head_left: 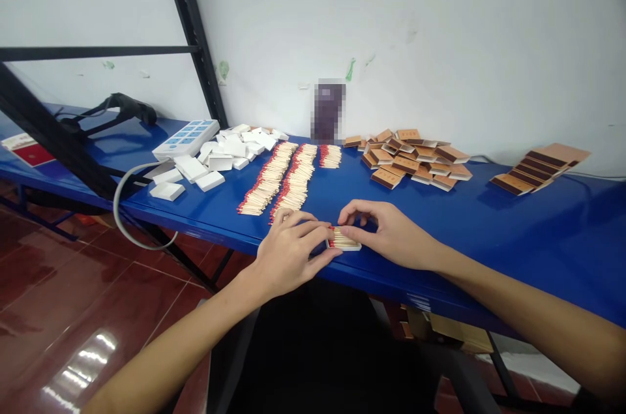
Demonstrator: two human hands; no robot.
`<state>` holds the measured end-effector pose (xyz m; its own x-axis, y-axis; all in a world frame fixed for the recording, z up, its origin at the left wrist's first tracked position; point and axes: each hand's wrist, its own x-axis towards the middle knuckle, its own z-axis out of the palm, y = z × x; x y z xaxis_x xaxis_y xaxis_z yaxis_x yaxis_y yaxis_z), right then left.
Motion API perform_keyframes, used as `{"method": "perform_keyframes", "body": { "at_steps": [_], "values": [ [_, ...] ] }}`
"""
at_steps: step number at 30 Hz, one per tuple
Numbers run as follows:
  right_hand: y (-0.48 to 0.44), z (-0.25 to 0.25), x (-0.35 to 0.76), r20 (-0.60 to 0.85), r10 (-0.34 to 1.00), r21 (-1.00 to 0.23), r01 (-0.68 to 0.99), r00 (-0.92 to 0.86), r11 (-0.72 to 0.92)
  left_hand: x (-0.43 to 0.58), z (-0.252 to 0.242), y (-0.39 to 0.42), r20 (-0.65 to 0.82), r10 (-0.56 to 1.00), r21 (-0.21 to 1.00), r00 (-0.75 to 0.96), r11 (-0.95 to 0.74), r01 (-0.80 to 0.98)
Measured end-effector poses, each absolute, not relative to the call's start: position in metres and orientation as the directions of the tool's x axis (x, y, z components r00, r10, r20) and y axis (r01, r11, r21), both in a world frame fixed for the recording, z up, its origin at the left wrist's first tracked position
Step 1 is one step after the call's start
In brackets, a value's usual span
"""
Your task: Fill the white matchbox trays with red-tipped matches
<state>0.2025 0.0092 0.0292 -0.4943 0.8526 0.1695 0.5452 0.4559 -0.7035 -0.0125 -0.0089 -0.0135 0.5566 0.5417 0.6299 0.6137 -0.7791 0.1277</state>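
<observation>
A small white matchbox tray filled with red-tipped matches lies near the front edge of the blue table. My left hand grips the tray's left end, thumb at the near side and fingers over the match heads. From the right, my right hand has its thumb on the matches and its fingers curled behind the tray, partly hidden. Beyond my left hand, loose matches lie in two long rows and a short pile.
White empty trays are heaped at the left, beside a power strip with a grey cable. Orange-brown matchbox sleeves form a pile at the back right; more stand in a row. A blurred dark object is by the wall.
</observation>
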Motion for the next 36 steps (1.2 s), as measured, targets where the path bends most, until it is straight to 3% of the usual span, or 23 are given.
{"method": "perform_keyframes", "body": {
  "at_steps": [7,21,23,25,27,29,33,36],
  "values": [
    [0.011,0.026,0.206,0.182,0.850,-0.666,0.574,-0.494,0.476,-0.012,-0.015,-0.009,0.607,0.592,0.155,0.531,-0.743,0.651],
    [0.013,0.023,0.206,0.241,0.808,-0.585,0.584,-0.537,0.563,-0.012,-0.016,-0.008,0.650,0.549,0.154,0.525,-0.772,0.617],
    [0.020,0.022,0.213,0.288,0.802,-0.507,0.627,-0.523,0.591,-0.012,-0.016,-0.008,0.655,0.550,0.158,0.518,-0.770,0.618],
    [0.033,0.018,0.226,0.391,0.790,-0.338,0.725,-0.472,0.600,-0.013,-0.016,-0.008,0.649,0.561,0.161,0.514,-0.762,0.628],
    [0.047,0.013,0.241,0.459,0.775,-0.155,0.820,-0.434,0.551,-0.012,-0.015,-0.008,0.632,0.580,0.162,0.515,-0.748,0.644],
    [0.058,0.009,0.254,0.436,0.804,-0.033,0.886,-0.404,0.463,-0.012,-0.014,-0.008,0.613,0.598,0.162,0.516,-0.734,0.659],
    [0.058,0.013,0.259,0.316,0.860,0.044,0.912,-0.401,0.409,-0.011,-0.013,-0.008,0.611,0.609,0.163,0.506,-0.722,0.673],
    [0.044,0.022,0.251,0.302,0.802,0.025,0.845,-0.516,0.535,-0.011,-0.014,-0.009,0.628,0.600,0.159,0.496,-0.723,0.672]
  ]
}}
